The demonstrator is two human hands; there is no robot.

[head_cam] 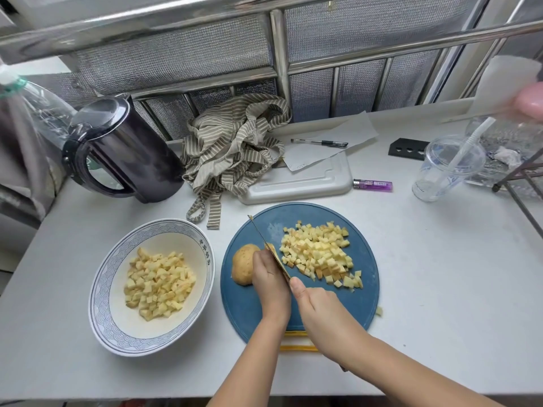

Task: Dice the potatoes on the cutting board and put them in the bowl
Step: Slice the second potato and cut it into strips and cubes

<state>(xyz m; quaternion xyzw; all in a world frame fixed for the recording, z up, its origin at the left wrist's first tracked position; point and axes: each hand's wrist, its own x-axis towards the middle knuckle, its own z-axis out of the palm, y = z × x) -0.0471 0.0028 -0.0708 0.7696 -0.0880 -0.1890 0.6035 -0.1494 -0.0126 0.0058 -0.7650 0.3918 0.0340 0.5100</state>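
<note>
A round blue cutting board (361, 295) lies in front of me. On its left part sits a potato (242, 264), which my left hand (270, 282) holds with curled fingers. My right hand (316, 309) grips a knife (266, 245) whose blade stands edge-down against the potato's right end, its tip pointing away from me. To the right of the blade lies a heap of diced potato (320, 254). Left of the board stands a white bowl (117, 327) with a blue patterned rim, holding several potato cubes (158, 284).
Behind the board are a white tray (296, 188), a striped apron (235, 148), paper with a pen (320, 142) and a purple lighter (372, 184). A dark kettle (123, 148) stands at the back left, a plastic cup (443, 168) with a straw at the right. One cube (379, 310) lies off the board.
</note>
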